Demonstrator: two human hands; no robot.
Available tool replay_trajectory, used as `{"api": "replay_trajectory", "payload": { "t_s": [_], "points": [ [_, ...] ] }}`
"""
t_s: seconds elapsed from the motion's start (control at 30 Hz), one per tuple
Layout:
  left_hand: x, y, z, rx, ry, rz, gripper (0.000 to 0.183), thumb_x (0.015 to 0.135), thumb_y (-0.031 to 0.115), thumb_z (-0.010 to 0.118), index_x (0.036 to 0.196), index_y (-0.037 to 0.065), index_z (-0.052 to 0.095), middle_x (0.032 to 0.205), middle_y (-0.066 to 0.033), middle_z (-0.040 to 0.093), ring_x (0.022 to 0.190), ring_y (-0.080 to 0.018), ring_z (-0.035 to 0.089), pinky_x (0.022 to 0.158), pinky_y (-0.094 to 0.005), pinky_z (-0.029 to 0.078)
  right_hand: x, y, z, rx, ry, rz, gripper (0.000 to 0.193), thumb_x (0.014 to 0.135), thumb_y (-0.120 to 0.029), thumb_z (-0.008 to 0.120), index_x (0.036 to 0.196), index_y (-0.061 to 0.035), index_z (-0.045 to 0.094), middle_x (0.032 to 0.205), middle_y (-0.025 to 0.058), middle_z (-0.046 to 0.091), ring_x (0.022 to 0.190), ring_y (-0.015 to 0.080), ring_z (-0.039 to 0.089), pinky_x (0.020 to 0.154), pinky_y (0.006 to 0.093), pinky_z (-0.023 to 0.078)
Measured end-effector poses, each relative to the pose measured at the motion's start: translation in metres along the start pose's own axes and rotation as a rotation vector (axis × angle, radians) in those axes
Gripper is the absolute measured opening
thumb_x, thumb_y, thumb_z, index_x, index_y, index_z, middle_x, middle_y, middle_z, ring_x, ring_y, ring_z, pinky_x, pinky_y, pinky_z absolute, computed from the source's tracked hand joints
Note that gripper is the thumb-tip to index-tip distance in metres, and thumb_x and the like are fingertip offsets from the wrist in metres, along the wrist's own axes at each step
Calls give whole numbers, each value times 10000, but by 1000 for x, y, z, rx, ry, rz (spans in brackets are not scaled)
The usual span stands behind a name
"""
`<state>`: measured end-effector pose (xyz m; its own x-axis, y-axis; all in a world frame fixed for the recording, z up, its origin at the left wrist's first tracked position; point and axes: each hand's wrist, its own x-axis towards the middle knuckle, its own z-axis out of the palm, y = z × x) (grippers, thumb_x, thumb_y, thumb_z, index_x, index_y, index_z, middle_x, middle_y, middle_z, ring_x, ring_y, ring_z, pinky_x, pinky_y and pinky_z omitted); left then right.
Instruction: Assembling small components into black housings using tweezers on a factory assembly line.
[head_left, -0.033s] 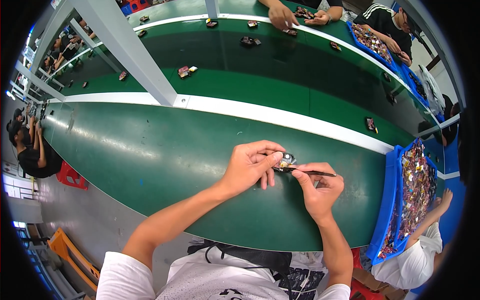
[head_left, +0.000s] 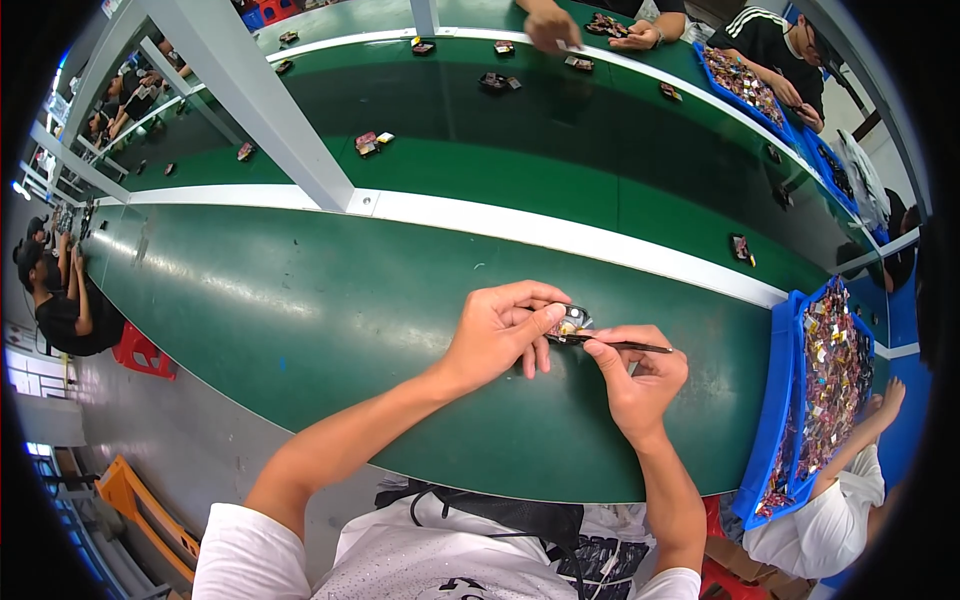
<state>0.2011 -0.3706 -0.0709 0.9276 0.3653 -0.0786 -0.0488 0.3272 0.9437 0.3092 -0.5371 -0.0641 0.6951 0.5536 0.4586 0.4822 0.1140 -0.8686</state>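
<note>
Above the green worktable, my left hand (head_left: pixel 508 333) is closed on a small black-cased electronic part (head_left: pixel 573 322). Coloured bits and a pale round spot show inside its case; my fingers hide the rest. My right hand (head_left: pixel 640 375) pinches a slim dark tweezers-like tool (head_left: pixel 643 347), whose left end meets the near edge of the part. Both hands are close together, thumbs almost side by side.
At right, blue trays (head_left: pixel 780 420) are heaped with small coloured parts, a person's arm beside them. Behind a white rail (head_left: pixel 560 236) and grey post (head_left: pixel 250 95), several small parts lie on the green conveyor (head_left: pixel 560 150). Other people sit across and far left.
Across the conveyor, another person's hand has drawn slightly back and left, uncovering a small part by the rail. My own hands and what they hold look unchanged.
</note>
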Motion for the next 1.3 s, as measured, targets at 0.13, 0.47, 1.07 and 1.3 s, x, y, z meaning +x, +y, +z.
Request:
{"api": "replay_trajectory", "payload": {
  "t_s": [0.13,0.47,1.07,1.3],
  "points": [
    [0,-3,0,-19,2,27,240,1017,71,609,1183,-100,633,929,-161,709,570,-161,676,450,-246,529,2,-4,1,-4,3,-1,96,808,7,829,867,-7,755,819,38,765,496,14,485,454,186,337],
    [0,-1,-1,-33,5,46,228,1012,48,608,1181,-104,629,919,-161,705,579,-167,680,454,-254,533,3,-4,0,-78,-6,-80,99,804,2,829,868,-21,756,739,23,742,440,19,446,438,198,311],
    [0,-3,-1,-16,26,82,215,1006,45,616,1164,-99,639,875,-145,701,571,-149,665,454,-247,522,3,-5,0,-73,12,-36,121,800,8,830,885,-7,746,760,44,738,449,16,446,441,200,314],
    [1,-4,-1,-22,32,77,212,1003,40,618,1164,-96,640,874,-146,705,566,-149,663,452,-249,522,5,-2,1,-112,-47,-171,144,780,4,832,887,-27,740,837,69,773,427,39,456,431,202,330]
  ]
}}
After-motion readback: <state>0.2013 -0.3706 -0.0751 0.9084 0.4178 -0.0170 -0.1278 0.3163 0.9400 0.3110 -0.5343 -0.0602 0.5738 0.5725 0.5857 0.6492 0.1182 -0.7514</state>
